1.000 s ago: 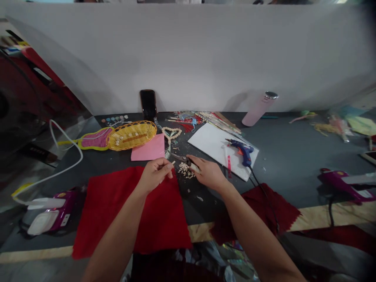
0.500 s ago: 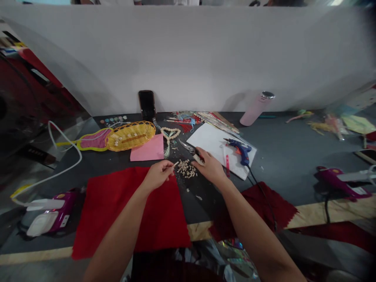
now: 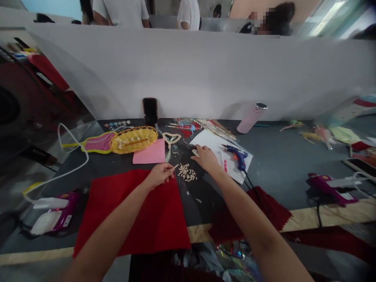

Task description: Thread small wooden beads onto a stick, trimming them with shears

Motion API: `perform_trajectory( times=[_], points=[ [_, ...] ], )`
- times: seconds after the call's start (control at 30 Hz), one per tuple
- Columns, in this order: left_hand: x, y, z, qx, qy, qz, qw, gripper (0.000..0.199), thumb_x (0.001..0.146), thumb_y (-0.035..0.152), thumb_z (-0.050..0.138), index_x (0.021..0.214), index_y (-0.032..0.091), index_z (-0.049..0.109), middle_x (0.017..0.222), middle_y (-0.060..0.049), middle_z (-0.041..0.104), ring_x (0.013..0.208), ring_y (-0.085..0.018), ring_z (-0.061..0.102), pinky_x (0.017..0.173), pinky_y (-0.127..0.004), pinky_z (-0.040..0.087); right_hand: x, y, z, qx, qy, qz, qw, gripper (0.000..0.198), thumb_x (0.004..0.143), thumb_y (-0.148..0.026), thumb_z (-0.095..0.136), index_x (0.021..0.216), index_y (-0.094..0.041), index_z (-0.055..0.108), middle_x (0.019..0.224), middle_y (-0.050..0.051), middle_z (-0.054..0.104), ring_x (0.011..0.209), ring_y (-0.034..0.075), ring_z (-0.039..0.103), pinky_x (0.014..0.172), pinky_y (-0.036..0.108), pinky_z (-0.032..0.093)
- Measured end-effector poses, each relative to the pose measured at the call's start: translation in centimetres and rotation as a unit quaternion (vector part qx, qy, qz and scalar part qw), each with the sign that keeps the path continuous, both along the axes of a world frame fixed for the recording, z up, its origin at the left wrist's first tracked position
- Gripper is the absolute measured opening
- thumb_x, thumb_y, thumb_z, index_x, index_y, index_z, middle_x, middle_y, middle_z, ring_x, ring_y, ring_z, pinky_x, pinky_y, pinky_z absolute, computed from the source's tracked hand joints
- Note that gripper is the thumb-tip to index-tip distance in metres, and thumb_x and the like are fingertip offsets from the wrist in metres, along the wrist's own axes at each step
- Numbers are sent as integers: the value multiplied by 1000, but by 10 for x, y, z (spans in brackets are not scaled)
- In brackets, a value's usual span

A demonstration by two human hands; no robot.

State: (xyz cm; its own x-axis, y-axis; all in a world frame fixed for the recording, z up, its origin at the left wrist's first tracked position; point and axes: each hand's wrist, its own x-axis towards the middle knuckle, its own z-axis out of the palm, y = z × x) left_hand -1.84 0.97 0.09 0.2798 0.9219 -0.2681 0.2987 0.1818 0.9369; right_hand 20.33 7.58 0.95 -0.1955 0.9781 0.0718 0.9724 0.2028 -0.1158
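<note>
The dark tabletop (image 3: pixel 282 156) is widest, then the red felt sheet (image 3: pixel 158 227). The right hand (image 3: pixel 206 158) is curled round the cutters (image 3: pixel 195 153), off beyond the heap of pale bits (image 3: pixel 187 172). The left hand (image 3: pixel 160 174), closed in a pinch, has a thin stick (image 3: pixel 176 166) pointing heapward. Looks like a pause in snipping; another cut would call for bringing blades to stick.

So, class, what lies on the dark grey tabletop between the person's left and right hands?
The head view shows small, pale, stubby pieces loosely clustered between the left hand and right hand.
</note>
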Motion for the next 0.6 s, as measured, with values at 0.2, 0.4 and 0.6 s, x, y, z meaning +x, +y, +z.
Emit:
perform_trajectory(
  times=[0.2, 0.4, 0.6],
  points=[
    [-9, -2, 8, -15, -28, -41, 999, 27, 77, 37, 52, 87, 13, 57, 72, -3, 62, 46, -6, 46, 39, -15, 31, -1, 20, 3, 26, -46, 45, 998, 36, 87, -43, 43, 109, -17, 56, 101, 14, 59, 100, 26, 50, 83, 36, 37],
    [-18, -1, 8, -43, -87, -74, 992, 24, 78, 35, 53, 91, 15, 58, 75, -3, 61, 51, -6, 49, 42, -16, 33, -26, 93, 31, 30, -11, 140, 990, 30, 90, -23, 37, 110, -16, 58, 109, 10, 60, 101, 19, 51, 92, 31, 33],
    [-31, 10, 0, -103, -225, -67, 966, 24, 80, 34, 55, 94, 15, 58, 80, -4, 60, 56, -6, 50, 51, -20, 39, -68, 181, 28, -7, -43, 134, 990, 34, 92, -21, 33, 118, -15, 54, 118, 12, 56, 108, 19, 49, 94, 29, 34]
  ],
)
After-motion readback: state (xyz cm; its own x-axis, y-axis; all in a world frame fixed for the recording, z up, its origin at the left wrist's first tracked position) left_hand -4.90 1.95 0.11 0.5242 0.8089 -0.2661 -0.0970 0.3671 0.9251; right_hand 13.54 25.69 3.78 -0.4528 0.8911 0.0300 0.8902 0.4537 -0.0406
